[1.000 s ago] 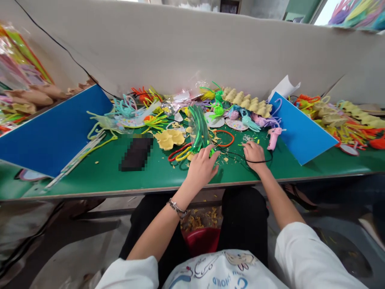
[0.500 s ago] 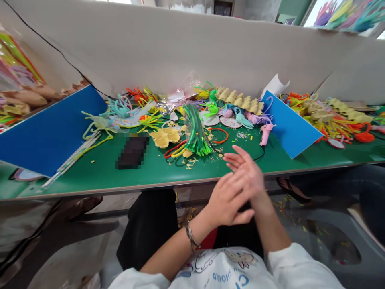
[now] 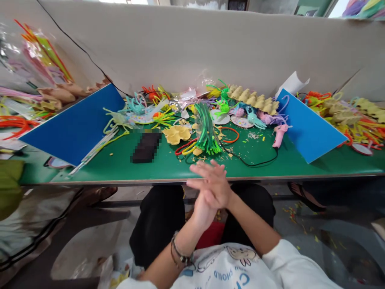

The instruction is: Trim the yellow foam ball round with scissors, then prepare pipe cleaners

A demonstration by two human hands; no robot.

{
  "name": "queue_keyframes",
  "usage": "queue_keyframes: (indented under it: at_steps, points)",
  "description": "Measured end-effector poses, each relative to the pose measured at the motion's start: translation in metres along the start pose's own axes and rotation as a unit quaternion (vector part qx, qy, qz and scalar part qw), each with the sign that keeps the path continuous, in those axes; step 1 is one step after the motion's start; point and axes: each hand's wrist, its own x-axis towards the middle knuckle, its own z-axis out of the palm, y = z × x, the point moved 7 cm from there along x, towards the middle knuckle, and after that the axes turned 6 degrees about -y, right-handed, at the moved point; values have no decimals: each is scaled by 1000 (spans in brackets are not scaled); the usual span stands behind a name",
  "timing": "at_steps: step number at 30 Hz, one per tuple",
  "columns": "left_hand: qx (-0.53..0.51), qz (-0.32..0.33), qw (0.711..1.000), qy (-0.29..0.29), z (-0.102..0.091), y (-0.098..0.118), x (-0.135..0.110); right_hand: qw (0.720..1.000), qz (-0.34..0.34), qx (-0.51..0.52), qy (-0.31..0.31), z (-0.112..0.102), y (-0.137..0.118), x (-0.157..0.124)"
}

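Just over the table's front edge, my two hands meet palm to palm, crossed and slightly blurred. My right hand (image 3: 218, 184) lies across the left with its fingers stretched out to the left, holding no object. My left hand (image 3: 204, 210), a bracelet on its wrist, is partly hidden behind the right one; the fingers that show point up and are extended. Beyond them lies a bundle of green pipe cleaners (image 3: 206, 128) in a clear sleeve. Left of this bundle sits a yellow egg-carton piece (image 3: 177, 134).
A pink glue gun (image 3: 280, 135) with a black cord lies to the right. Blue boards (image 3: 309, 128) slant up at both sides. A pixelated dark object (image 3: 146, 147) is on the green table (image 3: 168, 172). Behind are a long egg carton (image 3: 252, 99) and pipe-cleaner figures. Another person's foot (image 3: 305, 194) shows below.
My hands have moved left and turned: the left lay over the right before, and now the right lies across the left. The view has shifted leftward.
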Motion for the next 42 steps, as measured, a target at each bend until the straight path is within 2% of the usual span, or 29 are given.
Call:
queue_keyframes:
  at_steps: [2, 3, 5, 7, 10, 12, 15, 16, 18, 20, 24, 26, 28, 31, 33, 35, 37, 42]
  points:
    - [-117, 18, 990, -74, 14, 15, -19, 986, 116, -91, 76, -18, 44, 1]
    - [-121, 41, 983, -130, 18, 26, -27, 964, 203, -125, 118, -31, 67, -3]
    - [-95, 81, 963, -240, 18, 43, -38, 947, 260, -144, 125, -42, 93, -2]
    - [-19, 85, 975, -206, -6, 48, -30, 946, 269, -155, 90, -42, 102, 3]
    - [84, 80, 993, -30, -58, 41, 2, 942, 282, -180, 30, -29, 103, 9]
    - [111, 79, 990, 46, -85, 33, 23, 928, 314, -199, 11, -20, 107, 8]
    - [176, 82, 977, 94, -111, 19, 52, 909, 362, -207, 1, -12, 119, 0]
    - [185, 66, 975, 103, -118, 13, 61, 906, 370, -204, -1, -11, 123, -1]
    - [167, -17, 978, 124, -132, -4, 78, 907, 374, -192, -2, -9, 130, -3]
    - [166, -47, 977, 128, -139, -9, 91, 913, 367, -175, 5, -10, 135, 0]
    - [210, -33, 968, 132, -140, 3, 106, 925, 352, -140, 33, -16, 147, 10]
    - [290, 9, 950, 115, -131, 17, 111, 928, 348, -123, 49, -20, 154, 15]
    - [408, 76, 908, 48, -109, 31, 117, 932, 342, -100, 66, -23, 160, 17]
    - [561, 140, 813, -71, -75, 31, 126, 935, 334, -71, 94, -26, 164, 14]
    - [625, 147, 759, -109, -63, 23, 135, 934, 334, -55, 114, -27, 164, 9]
    - [660, 140, 730, -114, -61, 16, 144, 931, 340, -39, 128, -28, 164, 2]
    - [665, 121, 730, -98, -66, 13, 152, 928, 349, -22, 132, -28, 165, -5]
    - [625, 91, 771, -85, -77, 17, 162, 928, 360, -12, 96, -26, 165, -10]
